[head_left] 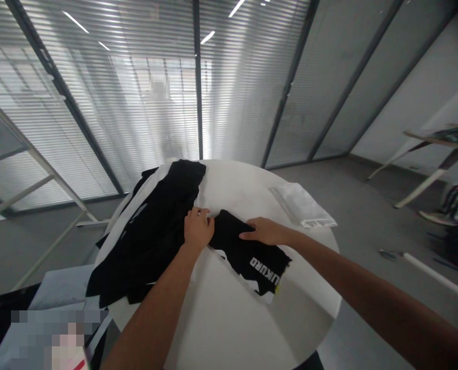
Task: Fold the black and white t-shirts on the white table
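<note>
A small black cloth piece with white lettering and white edges lies slanted across the middle of the round white table. My left hand is at its upper left end, fingers curled down, beside a large pile of black and white garments. What those fingers hold, if anything, is hidden. From the right, my right hand reaches over the black cloth, with thumb and fingers closed at its upper edge. Farther right on the table, a folded clear plastic bag lies flat.
A white metal frame stands at the left. Papers and a dark item are at the lower left. Behind the table are glass panels with blinds. Another table, a white pole and dark items are at the right.
</note>
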The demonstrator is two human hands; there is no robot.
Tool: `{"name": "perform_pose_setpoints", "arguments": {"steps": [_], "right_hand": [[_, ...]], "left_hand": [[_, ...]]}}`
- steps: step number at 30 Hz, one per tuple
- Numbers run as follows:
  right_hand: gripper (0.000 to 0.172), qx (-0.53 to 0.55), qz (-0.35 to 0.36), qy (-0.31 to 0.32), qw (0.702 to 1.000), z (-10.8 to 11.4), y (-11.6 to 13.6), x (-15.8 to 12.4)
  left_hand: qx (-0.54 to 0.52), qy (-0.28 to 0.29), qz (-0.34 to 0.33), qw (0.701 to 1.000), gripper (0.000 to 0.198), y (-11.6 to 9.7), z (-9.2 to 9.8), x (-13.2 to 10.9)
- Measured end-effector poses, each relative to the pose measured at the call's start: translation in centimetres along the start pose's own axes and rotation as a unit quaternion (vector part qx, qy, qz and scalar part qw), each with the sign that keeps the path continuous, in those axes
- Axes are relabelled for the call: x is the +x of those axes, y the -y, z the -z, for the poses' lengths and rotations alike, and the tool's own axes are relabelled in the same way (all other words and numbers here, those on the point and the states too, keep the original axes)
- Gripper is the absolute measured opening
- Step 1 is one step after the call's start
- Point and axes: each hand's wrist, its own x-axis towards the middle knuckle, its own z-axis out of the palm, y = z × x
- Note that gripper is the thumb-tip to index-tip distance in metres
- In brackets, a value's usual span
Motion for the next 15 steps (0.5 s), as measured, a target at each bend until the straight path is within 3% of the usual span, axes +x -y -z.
{"name": "perform_pose_setpoints", "arguments": {"steps": [4,7,11,15], "right_hand": [[0.039,0.115,-0.003,-0.026,0.993,0.8,-0.8,-3.3],[0.033,0.15,-0.032,-0.074,0.985,2.9,-1.9,-5.3],[0.031,0.203,-0.084,-0.134,0.966,7.9,-4.7,-7.1],[0.044,0.278,-0.127,-0.202,0.93,13.4,-8.2,-7.9]], "left_hand": [[0.017,0.028,-0.004,0.999,0.032,0.1,-0.3,-0.2],[0.031,0.04,-0.008,0.999,0.032,0.0,-0.5,-0.3],[0.047,0.055,-0.015,0.997,0.03,-0.1,-0.6,-0.3],[0.065,0.064,-0.019,0.996,0.028,0.0,-0.8,-0.3]]}}
